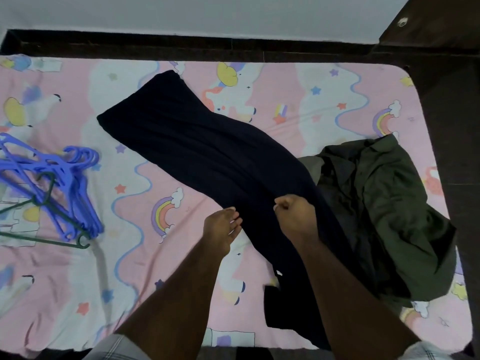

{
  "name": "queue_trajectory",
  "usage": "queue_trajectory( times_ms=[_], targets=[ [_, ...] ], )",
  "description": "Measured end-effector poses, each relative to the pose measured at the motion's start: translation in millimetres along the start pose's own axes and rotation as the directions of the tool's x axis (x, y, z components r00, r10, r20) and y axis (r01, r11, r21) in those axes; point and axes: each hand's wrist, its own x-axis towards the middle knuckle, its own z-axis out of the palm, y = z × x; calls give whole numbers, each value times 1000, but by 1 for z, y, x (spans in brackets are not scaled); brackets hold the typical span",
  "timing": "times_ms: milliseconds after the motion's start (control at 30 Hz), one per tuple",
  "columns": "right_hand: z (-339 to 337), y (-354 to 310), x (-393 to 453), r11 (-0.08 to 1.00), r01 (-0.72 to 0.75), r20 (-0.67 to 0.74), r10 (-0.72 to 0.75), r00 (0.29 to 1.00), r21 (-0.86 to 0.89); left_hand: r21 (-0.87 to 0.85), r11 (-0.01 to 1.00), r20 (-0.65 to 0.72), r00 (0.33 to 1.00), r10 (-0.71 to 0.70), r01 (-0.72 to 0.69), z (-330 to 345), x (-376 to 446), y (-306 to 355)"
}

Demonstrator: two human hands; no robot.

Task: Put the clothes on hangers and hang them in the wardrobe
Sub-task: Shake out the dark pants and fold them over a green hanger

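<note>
The dark navy garment (207, 152) is being pinched at its near part by the curled fingers of the right hand (296, 216), the cloth lying out across the bedsheet (130, 268) away from that grip. Just left of the grip, the left hand (220, 229) is being held spread, fingertips touching the cloth's edge. Soft, limp, light handling is being expected; the hangers (59, 183) are lying well left of the grip.
</note>
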Motion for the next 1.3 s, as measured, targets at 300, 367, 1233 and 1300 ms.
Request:
queue_trajectory(
  times_ms=[300,367,1233,1300],
  targets=[
    [57,-97,9,989,121,106,-131,986,88,-115,979,-69,985,159,-166,-62,0,93],
    [73,-126,16,982,154,116,-166,979,110,-240,957,-29,986,164,-166,-83,7,119],
    [231,-373,298,970,230,-131,-219,967,78,-343,828,-248,893,375,-443,-197,216,383],
    [227,-378,314,975,222,-176,-220,959,-10,-369,824,-254,899,357,-431,-196,221,385]
  ],
)
